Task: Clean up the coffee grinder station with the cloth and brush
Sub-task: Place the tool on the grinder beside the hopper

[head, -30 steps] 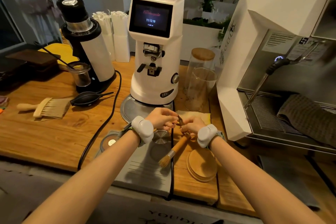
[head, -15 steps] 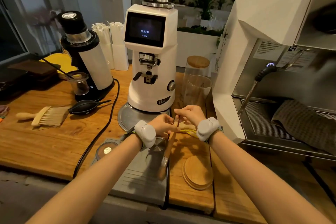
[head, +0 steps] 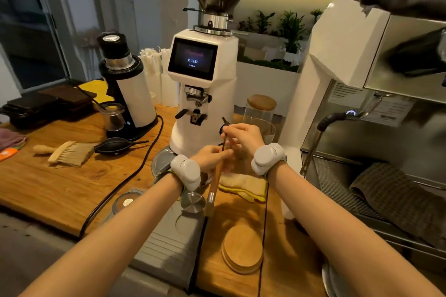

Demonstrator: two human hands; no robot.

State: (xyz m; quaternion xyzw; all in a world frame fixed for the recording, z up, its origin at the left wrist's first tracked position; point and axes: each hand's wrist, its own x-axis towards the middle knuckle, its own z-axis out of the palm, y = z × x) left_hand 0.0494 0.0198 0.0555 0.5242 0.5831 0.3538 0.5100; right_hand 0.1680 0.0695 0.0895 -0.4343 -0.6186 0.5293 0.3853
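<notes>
Both hands meet in front of the white coffee grinder [head: 202,94] and hold a thin wooden-handled brush [head: 213,188] nearly upright, bristles down. My left hand [head: 210,158] pinches the handle's middle. My right hand [head: 243,137] grips the dark upper end of the brush. A yellow-edged cloth [head: 243,187] lies flat on the counter just under and right of the hands. The brush's bristle end hangs over the grey tamping mat [head: 166,246].
A wide wooden hand brush [head: 65,153] and a black air blower [head: 115,146] lie at left, beside a smaller black-and-white grinder [head: 128,94] with a black cable. A metal tamper [head: 193,201], wooden coasters [head: 242,252], glass jars [head: 261,113] and the espresso machine [head: 362,94] stand around.
Both hands have lifted the thin brush from lying slanted over the mat to nearly upright, closer to the grinder. The view tilted up.
</notes>
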